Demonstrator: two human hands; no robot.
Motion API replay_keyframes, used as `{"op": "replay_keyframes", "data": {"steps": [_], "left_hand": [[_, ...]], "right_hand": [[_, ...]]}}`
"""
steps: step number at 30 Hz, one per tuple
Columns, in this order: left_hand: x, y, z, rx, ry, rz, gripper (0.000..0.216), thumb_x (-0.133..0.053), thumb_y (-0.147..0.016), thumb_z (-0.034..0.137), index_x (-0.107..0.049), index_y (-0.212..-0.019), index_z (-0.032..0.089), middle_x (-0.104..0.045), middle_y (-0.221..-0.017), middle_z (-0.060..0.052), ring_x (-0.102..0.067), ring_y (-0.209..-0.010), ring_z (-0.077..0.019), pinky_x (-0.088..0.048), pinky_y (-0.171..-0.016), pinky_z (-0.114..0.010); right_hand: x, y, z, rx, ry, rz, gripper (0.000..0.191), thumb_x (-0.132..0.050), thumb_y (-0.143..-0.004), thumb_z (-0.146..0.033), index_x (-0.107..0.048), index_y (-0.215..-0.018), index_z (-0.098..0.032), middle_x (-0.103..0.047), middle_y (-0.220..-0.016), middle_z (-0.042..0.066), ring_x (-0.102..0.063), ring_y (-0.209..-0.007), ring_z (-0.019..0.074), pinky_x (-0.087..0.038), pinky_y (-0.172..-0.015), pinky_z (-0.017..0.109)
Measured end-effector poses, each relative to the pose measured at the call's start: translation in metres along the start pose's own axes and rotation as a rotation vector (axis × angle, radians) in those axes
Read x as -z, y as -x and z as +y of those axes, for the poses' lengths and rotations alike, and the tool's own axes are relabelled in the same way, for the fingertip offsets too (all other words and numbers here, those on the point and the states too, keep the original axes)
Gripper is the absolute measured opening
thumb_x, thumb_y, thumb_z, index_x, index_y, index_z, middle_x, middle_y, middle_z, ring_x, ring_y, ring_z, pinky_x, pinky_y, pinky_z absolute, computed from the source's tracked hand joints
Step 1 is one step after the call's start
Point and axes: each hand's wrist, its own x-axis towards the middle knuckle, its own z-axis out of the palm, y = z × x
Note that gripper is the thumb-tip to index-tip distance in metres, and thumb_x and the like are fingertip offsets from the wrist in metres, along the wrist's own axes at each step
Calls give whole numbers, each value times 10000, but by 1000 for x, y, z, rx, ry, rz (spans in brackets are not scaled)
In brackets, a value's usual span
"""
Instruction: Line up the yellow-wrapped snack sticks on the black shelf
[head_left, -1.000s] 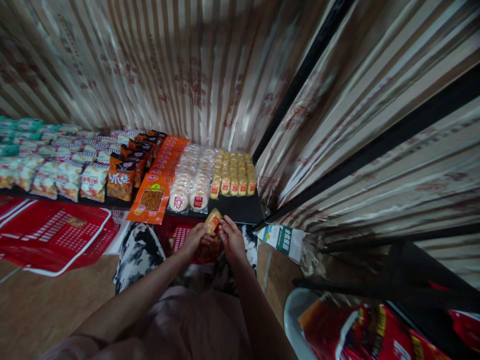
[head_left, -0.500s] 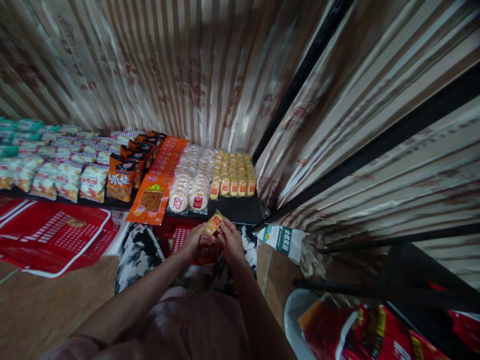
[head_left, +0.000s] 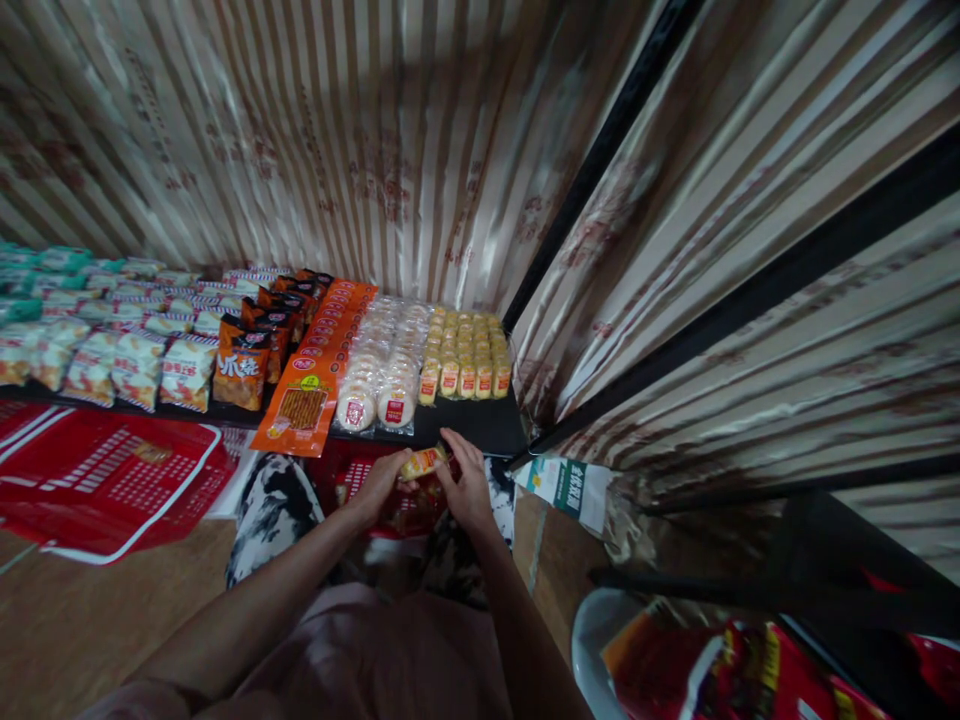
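Note:
In front of my lap I hold a small yellow snack packet (head_left: 421, 463) with an orange-red label, tilted slightly up at its right end. My left hand (head_left: 381, 488) pinches its left end. The thumb and fingers of my right hand (head_left: 466, 486) are at its right end, the fingers raised above the thumb. Just beyond my hands, on a black shelf (head_left: 469, 424), stand rows of matching yellow packets (head_left: 466, 360). To their left are rows of clear-wrapped round white crackers (head_left: 376, 385) with red labels.
Left along the shelf are flat orange snack bags (head_left: 304, 405), brown-orange bags (head_left: 240, 365) and white bags (head_left: 187, 370). Red baskets (head_left: 202, 490) sit below, one between my knees. Black frame bars (head_left: 600, 170) cross the striped curtain (head_left: 420, 130). A white tub (head_left: 589, 640) holds red packages.
The packet has moved slightly left and down and turned flatter. My right hand's fingers have lifted and straightened. My left hand has shifted a little left.

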Motion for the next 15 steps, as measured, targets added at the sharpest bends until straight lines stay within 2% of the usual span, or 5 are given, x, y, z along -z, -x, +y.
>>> {"op": "replay_keyframes", "data": {"steps": [3, 7, 11, 15], "left_hand": [[0, 1, 5, -44, -67, -19, 353, -584, -691, 466, -625, -730, 118, -626, -640, -9, -526, -529, -106, -418, -513, -205], [-3, 2, 14, -71, -162, -79, 354, -542, -715, 473, -603, -683, 125, -597, -587, 6, -488, -521, -101, -381, -503, -202], [-7, -1, 20, -68, -225, -121, 383, -515, -734, 497, -577, -620, 136, -557, -503, 15, -453, -462, -97, -350, -481, -207], [-10, -9, 21, -55, -224, -111, 426, -538, -717, 557, -582, -610, 147, -538, -463, 17, -450, -429, -97, -346, -469, -210]], "right_hand": [[13, -2, -6, 198, 160, -169, 335, -456, -858, -246, -588, -1166, -245, -587, -1204, 36, -425, -1167, 204, -331, -1015, 407], [19, -4, -6, 248, 215, -332, 339, -497, -856, -290, -582, -1181, -241, -621, -1146, 36, -480, -1073, 204, -393, -949, 382], [20, -4, -1, 195, 223, -349, 419, -577, -803, -335, -558, -1212, -245, -612, -1147, 58, -495, -1046, 218, -398, -925, 385], [19, -5, 0, 130, 175, -284, 412, -596, -777, -347, -584, -1180, -267, -627, -1085, 62, -518, -1005, 231, -392, -909, 392]]}}
